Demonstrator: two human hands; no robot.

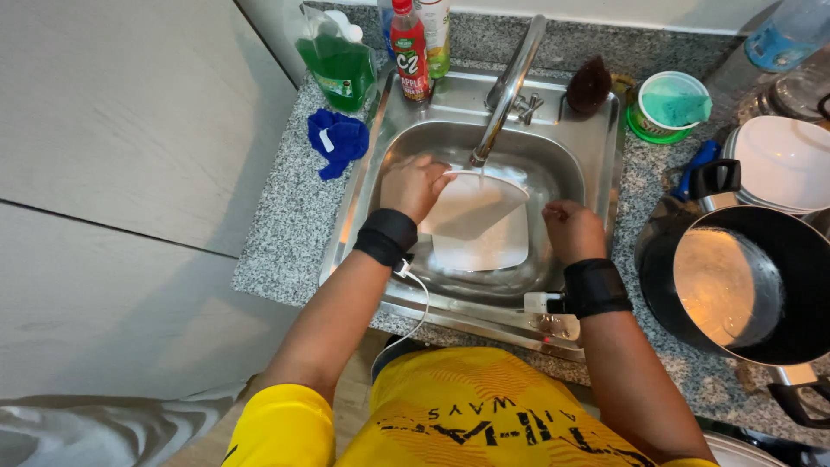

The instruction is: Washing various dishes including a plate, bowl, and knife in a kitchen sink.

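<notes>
I have my left hand (pixel 415 183) gripping a white plate (pixel 471 212) by its edge, tilted under the tap (pixel 506 91) inside the sink (pixel 588 147); a second plate (pixel 488 249) lies beneath. My right hand (pixel 572 229) is curled shut beside them, holding nothing I can see. Rinsing looks midway; the black pot (pixel 735 285) on the worktop (pixel 285 225) waits.

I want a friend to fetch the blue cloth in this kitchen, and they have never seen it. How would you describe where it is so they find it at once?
Start at the steel sink set in the speckled granite counter. The blue cloth lies crumpled on the counter just outside the sink's left rim, in front of the pouch of green liquid. It is the only soft, deep blue thing on that side.
</notes>
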